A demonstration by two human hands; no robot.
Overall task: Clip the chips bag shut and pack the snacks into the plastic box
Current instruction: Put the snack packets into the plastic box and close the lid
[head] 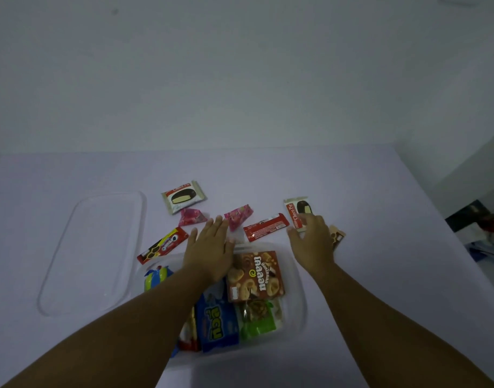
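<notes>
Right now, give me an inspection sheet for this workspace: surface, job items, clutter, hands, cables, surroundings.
Surface: pale table, evenly lit.
Job's things: clear plastic box partly packed with a brown snack box, blue pack and green pack; lid lies to its left; two Choco Pie packs, two pink sachets, red wafer bar and red cookie pack remain outside.
Clutter: nothing seen.
Hands: left hand and right hand open, empty.
Cables: dim tangle off the table's right.
Surroundings: bare wall.
</notes>
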